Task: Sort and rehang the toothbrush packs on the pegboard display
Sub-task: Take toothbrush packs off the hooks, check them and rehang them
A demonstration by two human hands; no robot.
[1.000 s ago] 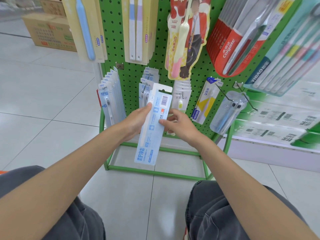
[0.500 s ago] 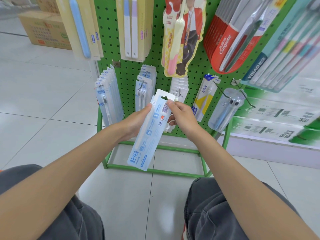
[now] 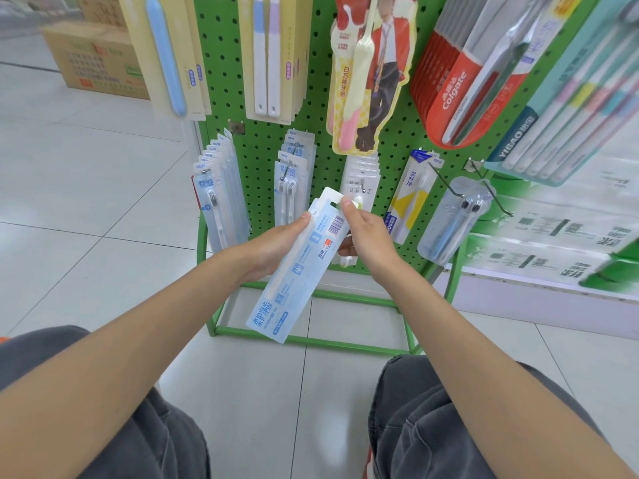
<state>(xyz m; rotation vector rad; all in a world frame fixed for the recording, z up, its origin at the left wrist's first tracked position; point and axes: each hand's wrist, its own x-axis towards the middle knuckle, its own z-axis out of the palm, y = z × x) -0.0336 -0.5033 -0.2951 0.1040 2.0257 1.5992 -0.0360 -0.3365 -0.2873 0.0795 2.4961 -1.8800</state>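
A long pale-blue toothbrush pack [image 3: 297,271] shows its barcoded back and leans top-right, in front of the green pegboard [image 3: 321,108]. My left hand [image 3: 273,247] grips its left edge near the middle. My right hand [image 3: 366,233] pinches its top corner by the hang hole, close to the white packs [image 3: 361,171] on the centre hook. Matching blue packs hang in a row at the left [image 3: 216,188] and on a hook behind the held pack [image 3: 294,167].
Larger packs hang above, among them cream ones [image 3: 173,53], a character card [image 3: 373,70] and red Colgate packs [image 3: 460,77]. A yellow-and-blue pack [image 3: 411,198] and a clear case [image 3: 453,219] hang at right. The green stand frame [image 3: 311,337] sits on the tiled floor. Cardboard boxes [image 3: 93,57] stand far left.
My right hand slid from the pack's middle up to its top corner. The pack tipped further right and rose a little toward the centre hook.
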